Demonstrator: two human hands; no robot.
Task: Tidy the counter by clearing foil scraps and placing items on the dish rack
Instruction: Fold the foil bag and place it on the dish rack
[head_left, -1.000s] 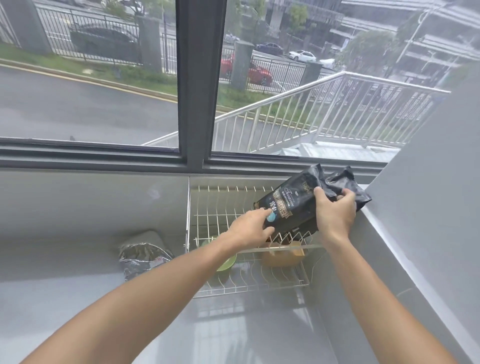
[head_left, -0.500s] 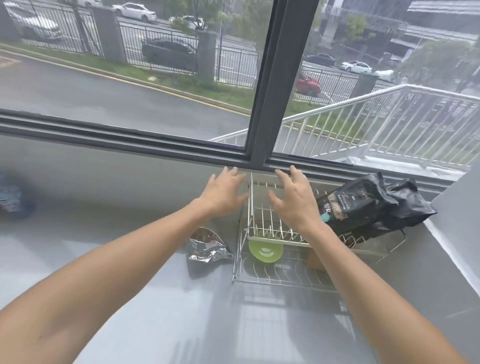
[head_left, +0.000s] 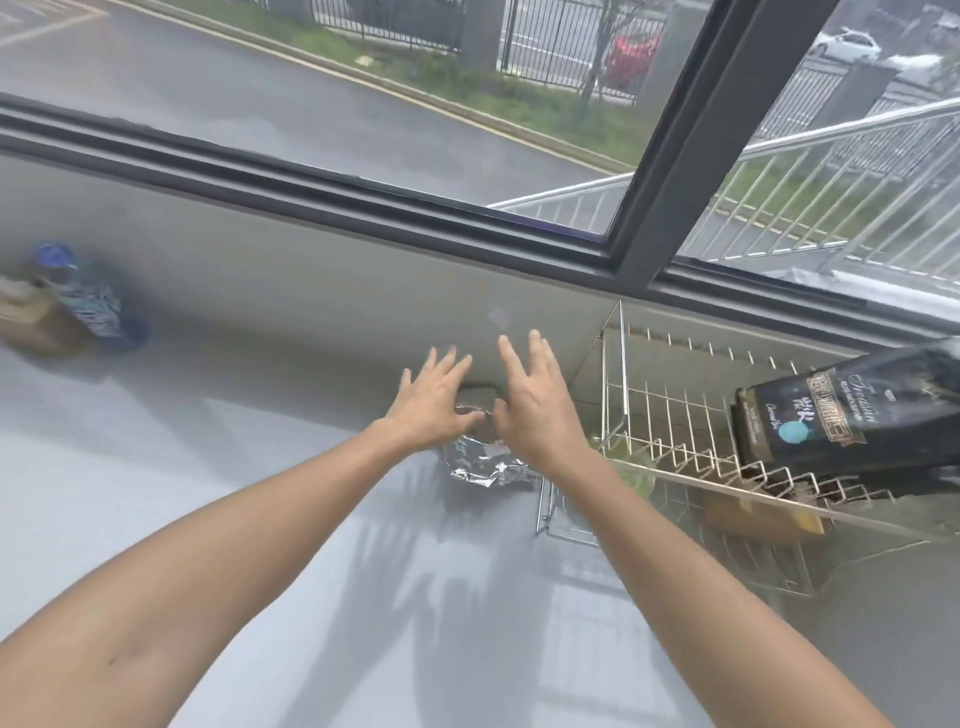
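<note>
A crumpled foil scrap (head_left: 480, 460) lies on the grey counter just left of the white wire dish rack (head_left: 670, 410). My left hand (head_left: 434, 397) and my right hand (head_left: 535, 402) hover side by side right above the foil, fingers spread, holding nothing; they hide its far part. A black coffee bag (head_left: 852, 410) leans on the rack's upper tier at the right. Under that tier sit a green bowl (head_left: 631, 467) and a brown box (head_left: 763, 512), both partly hidden by wires.
A blue-capped bottle (head_left: 88, 299) and a brown box (head_left: 31, 317) stand at the far left against the back wall (head_left: 311, 291). A window frame runs along the back. The grey counter (head_left: 208, 493) stretches wide in front of me.
Both hands let go of the black bag, which stays on the rack, and swung left to hover above the foil scrap. The view has panned left.
</note>
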